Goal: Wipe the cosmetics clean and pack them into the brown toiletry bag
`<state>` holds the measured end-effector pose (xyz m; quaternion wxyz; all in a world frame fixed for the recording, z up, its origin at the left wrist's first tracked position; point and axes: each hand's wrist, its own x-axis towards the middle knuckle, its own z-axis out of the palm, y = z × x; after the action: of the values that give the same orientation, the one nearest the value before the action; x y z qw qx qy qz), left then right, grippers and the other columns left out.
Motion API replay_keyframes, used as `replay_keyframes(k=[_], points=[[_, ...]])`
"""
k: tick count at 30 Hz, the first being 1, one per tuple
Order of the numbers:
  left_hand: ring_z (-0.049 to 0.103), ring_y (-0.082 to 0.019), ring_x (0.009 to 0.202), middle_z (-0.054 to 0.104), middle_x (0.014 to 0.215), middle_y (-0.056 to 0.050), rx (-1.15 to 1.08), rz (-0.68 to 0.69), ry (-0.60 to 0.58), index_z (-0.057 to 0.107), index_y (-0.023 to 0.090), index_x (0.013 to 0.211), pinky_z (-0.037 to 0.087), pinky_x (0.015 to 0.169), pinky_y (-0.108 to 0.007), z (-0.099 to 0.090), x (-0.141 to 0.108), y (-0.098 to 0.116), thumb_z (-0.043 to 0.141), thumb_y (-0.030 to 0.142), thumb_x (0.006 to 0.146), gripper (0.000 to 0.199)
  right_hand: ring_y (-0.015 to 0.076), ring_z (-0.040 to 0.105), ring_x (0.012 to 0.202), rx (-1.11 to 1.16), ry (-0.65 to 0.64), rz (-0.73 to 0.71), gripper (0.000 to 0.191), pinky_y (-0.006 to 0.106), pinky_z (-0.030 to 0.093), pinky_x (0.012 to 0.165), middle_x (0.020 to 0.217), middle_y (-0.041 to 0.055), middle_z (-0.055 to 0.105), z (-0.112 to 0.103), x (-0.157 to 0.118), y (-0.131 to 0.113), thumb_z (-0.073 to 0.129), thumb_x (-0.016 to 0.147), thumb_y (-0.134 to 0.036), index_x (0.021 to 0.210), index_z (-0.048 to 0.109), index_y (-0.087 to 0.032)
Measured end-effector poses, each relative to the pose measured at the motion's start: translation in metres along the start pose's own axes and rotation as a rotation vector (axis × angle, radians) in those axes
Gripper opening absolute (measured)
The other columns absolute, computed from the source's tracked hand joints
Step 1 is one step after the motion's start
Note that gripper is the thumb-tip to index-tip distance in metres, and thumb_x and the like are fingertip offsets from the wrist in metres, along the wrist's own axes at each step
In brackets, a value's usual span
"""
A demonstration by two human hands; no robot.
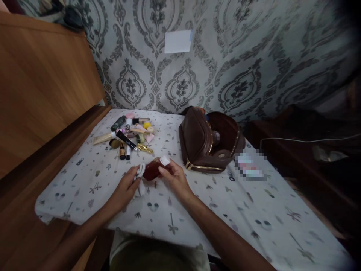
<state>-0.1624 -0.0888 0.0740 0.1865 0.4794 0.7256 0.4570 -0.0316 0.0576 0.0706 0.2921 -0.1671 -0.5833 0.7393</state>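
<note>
A dark red, see-through bottle (pixel 152 171) with a white cap (pixel 165 161) lies tilted between my hands, above the front middle of the table. My right hand (pixel 178 181) grips it near the cap, thumb on its side. In my left hand (pixel 125 189), fingers closed, is a crumpled white strip (pixel 140 171), perhaps a wipe or cloth, pressed against the bottle's base. Just beyond lies a cluster of cosmetics: a black-handled makeup brush (pixel 127 140), a cream-coloured tube (pixel 103 138), a small dark dropper-like bottle (pixel 122 151) and a gold tube (pixel 145 148).
An unzipped brown bag (pixel 196 141) stands at the back right, with items inside. Beside it is a blurred-out patch (pixel 250 165). A patterned white cloth (pixel 194 222) covers the table. Wooden furniture (pixel 47 71) borders the left, and a patterned wall (pixel 152 67) rises behind.
</note>
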Motion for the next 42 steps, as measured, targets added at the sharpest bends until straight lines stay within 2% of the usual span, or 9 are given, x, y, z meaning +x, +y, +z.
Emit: replay_keyframes(k=[5, 11, 16, 19, 22, 27, 35, 38, 42], points=[[0.05, -0.022, 0.125, 0.051, 0.134, -0.014, 0.136, 0.279, -0.052, 0.037, 0.018, 0.145, 0.04, 0.11, -0.042, 0.001, 0.0, 0.028, 0.034, 0.009, 0.091, 0.054, 0.0194, 0.063, 0.094, -0.069, -0.098, -0.034, 0.039, 0.034, 0.048, 0.086, 0.098, 0.0029, 0.069, 0.004, -0.005, 0.0, 0.072, 0.077, -0.042, 0.108, 0.061, -0.022], [0.039, -0.024, 0.136, 0.04, 0.145, -0.013, 0.28, 0.418, -0.028, 0.025, 0.026, 0.15, 0.039, 0.112, -0.046, 0.002, 0.001, 0.049, 0.032, 0.007, 0.093, 0.06, 0.0138, 0.059, 0.067, -0.019, -0.033, 0.053, 0.036, 0.026, 0.046, 0.066, 0.074, -0.0016, 0.065, 0.001, -0.001, 0.002, 0.08, 0.065, -0.042, 0.079, 0.055, -0.021], [0.045, -0.027, 0.127, 0.048, 0.136, -0.014, 0.517, 0.619, -0.231, 0.035, 0.025, 0.145, 0.046, 0.102, -0.048, -0.015, 0.018, 0.054, 0.035, 0.002, 0.086, 0.063, 0.0123, 0.052, 0.062, -0.168, -0.068, -0.042, 0.023, 0.025, 0.043, 0.061, 0.068, -0.0035, 0.062, 0.002, -0.002, -0.004, 0.077, 0.061, -0.028, 0.075, 0.062, -0.019], [0.056, -0.025, 0.109, 0.057, 0.119, -0.011, 0.521, 0.514, -0.311, 0.045, 0.024, 0.136, 0.052, 0.088, -0.039, -0.018, 0.026, 0.059, 0.039, 0.011, 0.09, 0.048, 0.0109, 0.048, 0.06, -0.302, -0.088, -0.062, 0.013, 0.023, 0.04, 0.057, 0.065, -0.0043, 0.059, 0.004, -0.007, -0.006, 0.069, 0.067, -0.025, 0.077, 0.063, -0.018], [0.061, -0.022, 0.086, 0.062, 0.094, -0.006, 0.411, 0.335, -0.215, 0.057, 0.02, 0.106, 0.05, 0.076, -0.034, -0.015, 0.03, 0.066, 0.036, 0.028, 0.097, 0.024, 0.0107, 0.05, 0.062, -0.36, -0.134, -0.068, 0.012, 0.023, 0.041, 0.059, 0.07, -0.0036, 0.061, 0.005, -0.011, -0.009, 0.065, 0.07, -0.021, 0.082, 0.064, -0.018], [0.054, -0.018, 0.06, 0.055, 0.064, 0.002, 0.137, 0.105, -0.06, 0.05, 0.022, 0.075, 0.042, 0.058, -0.028, -0.01, 0.037, 0.071, 0.035, 0.047, 0.097, 0.036, 0.0105, 0.052, 0.063, -0.321, -0.151, -0.044, 0.025, 0.023, 0.042, 0.059, 0.075, -0.0025, 0.063, -0.002, -0.016, -0.025, 0.077, 0.068, -0.033, 0.083, 0.063, -0.019], [0.061, -0.029, 0.11, 0.071, 0.109, -0.004, -0.165, -0.241, 0.017, 0.067, 0.024, 0.106, 0.051, 0.087, -0.033, 0.009, 0.039, 0.034, 0.062, 0.056, 0.081, 0.041, 0.0124, 0.057, 0.072, -0.093, -0.102, -0.006, 0.068, 0.021, 0.046, 0.055, 0.1, 0.002, 0.063, -0.041, -0.027, -0.073, 0.076, 0.076, -0.041, 0.136, 0.045, -0.031], [0.064, -0.029, 0.107, 0.071, 0.111, -0.007, -0.35, -0.329, -0.065, 0.066, 0.025, 0.113, 0.057, 0.076, -0.034, 0.027, 0.038, 0.026, 0.062, 0.057, 0.08, 0.046, 0.0128, 0.057, 0.072, -0.091, -0.1, -0.033, 0.056, 0.022, 0.048, 0.056, 0.1, 0.0023, 0.061, -0.044, -0.03, -0.081, 0.072, 0.08, -0.041, 0.132, 0.05, -0.033], [0.071, -0.03, 0.073, 0.073, 0.093, -0.013, -0.795, -0.585, -0.382, 0.067, 0.019, 0.111, 0.054, 0.044, -0.034, 0.051, 0.039, 0.029, 0.056, 0.073, 0.076, 0.065, 0.0142, 0.058, 0.078, -0.09, -0.036, -0.096, 0.045, 0.023, 0.05, 0.059, 0.097, 0.002, 0.06, -0.039, -0.032, -0.076, 0.07, 0.082, -0.039, 0.123, 0.053, -0.031]])
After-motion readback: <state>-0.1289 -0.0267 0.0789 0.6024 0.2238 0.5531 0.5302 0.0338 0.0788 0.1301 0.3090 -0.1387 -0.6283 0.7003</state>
